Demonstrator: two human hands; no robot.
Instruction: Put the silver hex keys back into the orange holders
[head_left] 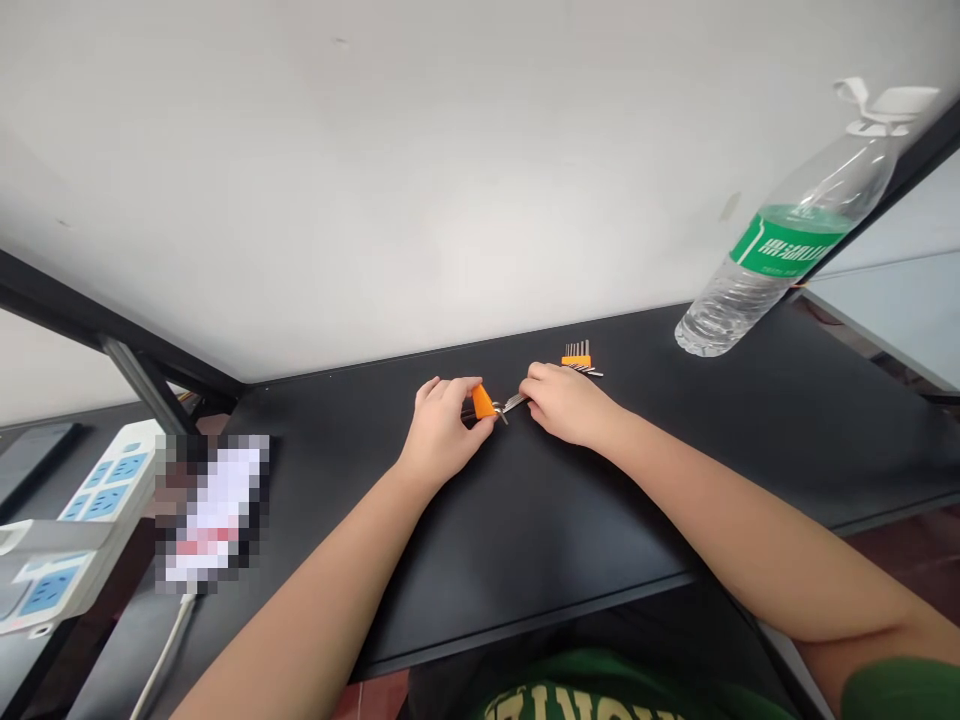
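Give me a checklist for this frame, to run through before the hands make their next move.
1. Left hand grips the orange wedge-shaped plastic holder: ok.
2. Right hand has the thin silver metal piece in its fingers: ok.
3. Metal piece seated in the holder: cannot tell, too small to make out.
4. Right hand well away from the small orange block with upright metal rods: not ok, the block sits close behind it.
5. Clear plastic bottle with green label well apart from both hands: ok.
6. Black tabletop bare in front of the hands: ok.
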